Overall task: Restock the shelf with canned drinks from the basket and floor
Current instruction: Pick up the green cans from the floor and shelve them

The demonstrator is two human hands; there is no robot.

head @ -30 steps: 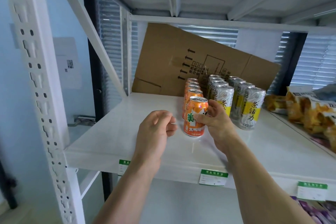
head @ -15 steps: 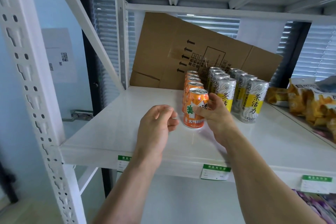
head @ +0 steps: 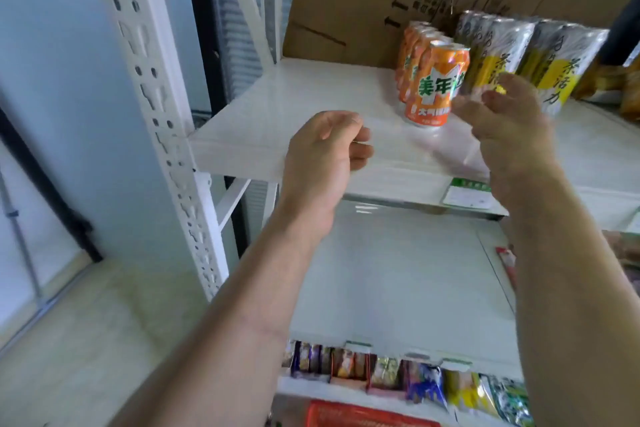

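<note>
Orange can, label "美年"

A pale blue wall stands left of the white perforated upright, above light floor tiles.

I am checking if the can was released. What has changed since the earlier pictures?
The right hand has let go of the front orange can and drawn back toward the person, fingers now loose. The camera has tilted down, showing lower shelves. The left hand stays loosely curled and empty in front of the shelf. The can stands upright at the front of its row, as before.
</note>
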